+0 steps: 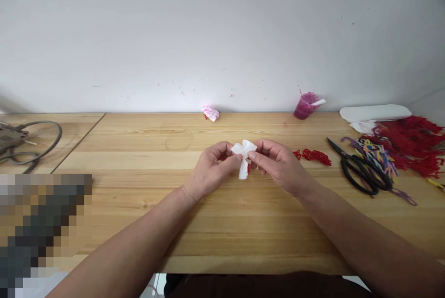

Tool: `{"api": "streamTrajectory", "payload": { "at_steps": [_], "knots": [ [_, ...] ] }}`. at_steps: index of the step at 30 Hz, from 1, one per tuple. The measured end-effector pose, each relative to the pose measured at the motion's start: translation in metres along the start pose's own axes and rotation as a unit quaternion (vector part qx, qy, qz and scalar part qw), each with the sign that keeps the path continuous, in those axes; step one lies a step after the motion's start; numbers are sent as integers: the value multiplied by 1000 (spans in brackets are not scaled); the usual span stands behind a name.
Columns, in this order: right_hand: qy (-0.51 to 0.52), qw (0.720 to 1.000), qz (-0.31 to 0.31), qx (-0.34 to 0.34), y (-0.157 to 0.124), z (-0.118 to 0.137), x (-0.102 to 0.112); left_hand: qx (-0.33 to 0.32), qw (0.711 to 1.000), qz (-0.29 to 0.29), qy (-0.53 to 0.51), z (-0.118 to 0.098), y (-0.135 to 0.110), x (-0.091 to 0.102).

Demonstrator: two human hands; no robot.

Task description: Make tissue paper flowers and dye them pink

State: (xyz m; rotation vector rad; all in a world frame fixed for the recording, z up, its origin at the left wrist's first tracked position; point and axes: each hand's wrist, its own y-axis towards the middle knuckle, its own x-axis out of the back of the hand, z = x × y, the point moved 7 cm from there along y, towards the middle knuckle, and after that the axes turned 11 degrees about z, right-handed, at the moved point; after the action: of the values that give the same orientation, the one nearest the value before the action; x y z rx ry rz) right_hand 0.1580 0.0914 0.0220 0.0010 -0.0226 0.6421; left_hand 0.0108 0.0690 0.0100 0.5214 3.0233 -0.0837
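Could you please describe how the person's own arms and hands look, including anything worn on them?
The left hand and right hand are bare, with no gloves. Both forearms are uncovered as far as they show: no sleeve, watch or bracelet is visible. At the bottom edge appears dark clothing, probably the person's own.

text: none legible | labels, brands: none | numbers, signs: none
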Motion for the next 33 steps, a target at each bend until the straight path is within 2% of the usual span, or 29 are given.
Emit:
{"api": "streamTrajectory", "payload": {
  "at_steps": [4,9,14,19,26,30,33],
  "knots": [
    [-11,1000,10,3,0,-4,-1,-5,1000,8,0,1,0,-1],
    [-23,999,-29,-2,-2,-11,6,-12,1000,-7,14,-1,1,1],
    [-55,998,-7,14,-3,-7,0,2,1000,2,10,0,1,-2],
    [-94,995,-17,17,-5,-6,0,-9,999,-26,26,-1,0,3],
    [-80,996,-26,15,-5,-7,2,-23,997,-32,60,-2,1,2],
    [-67,996,-51,20,-4,-10,6,-19,999,-31,34,-2,1,2],
    [-51,997,-40,31,-3,-8,2,-15,999,-22,26,-2,1,0]
  ]
}}
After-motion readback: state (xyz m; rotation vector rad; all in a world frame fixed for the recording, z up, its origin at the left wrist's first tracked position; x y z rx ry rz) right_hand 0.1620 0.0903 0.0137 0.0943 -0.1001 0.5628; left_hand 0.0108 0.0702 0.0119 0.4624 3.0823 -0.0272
